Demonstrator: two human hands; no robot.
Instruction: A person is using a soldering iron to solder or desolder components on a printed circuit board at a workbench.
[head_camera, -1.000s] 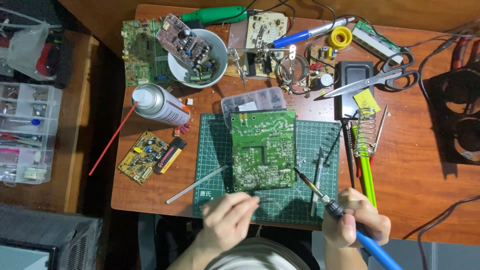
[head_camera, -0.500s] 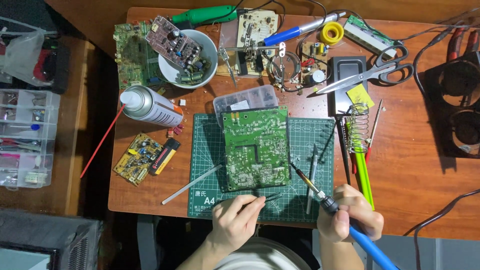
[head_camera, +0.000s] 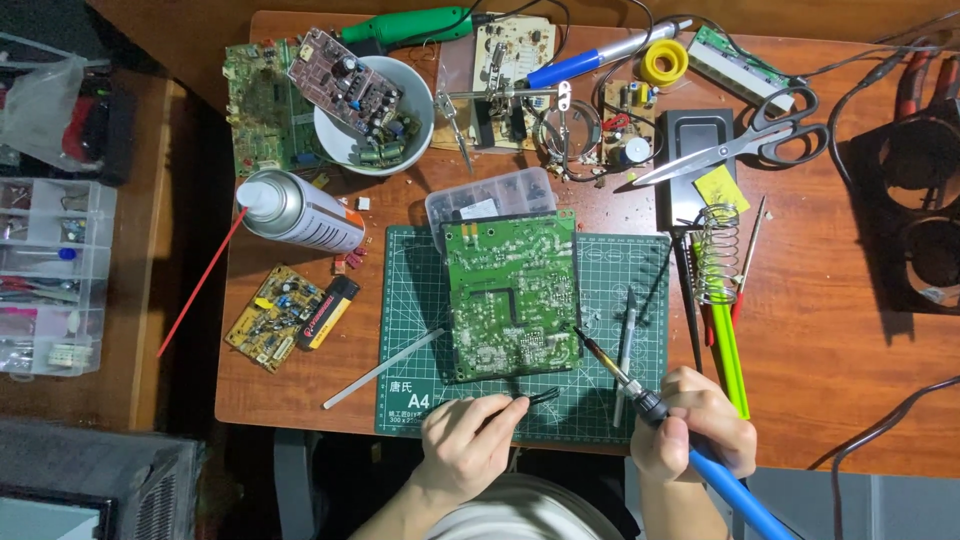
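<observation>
A green circuit board (head_camera: 512, 295) lies solder side up on a green cutting mat (head_camera: 415, 300) in the middle of the wooden desk. My left hand (head_camera: 462, 445) holds black tweezers (head_camera: 535, 397) at the mat's near edge, tips pointing right, just below the board. My right hand (head_camera: 695, 425) grips a blue-handled soldering iron (head_camera: 640, 398); its tip touches the board's lower right edge.
A spray can (head_camera: 300, 210) with a red straw lies left of the mat, and a small yellow board (head_camera: 272, 315) lies near it. Behind are a white bowl (head_camera: 372, 105) of parts, a clear parts box (head_camera: 490, 195), scissors (head_camera: 750, 135) and an iron stand coil (head_camera: 716, 250).
The view shifted slightly. Both hands stay near the mat's front edge; the tweezers now show clearly in my left hand and the iron's tip stays by the board's lower right corner.
</observation>
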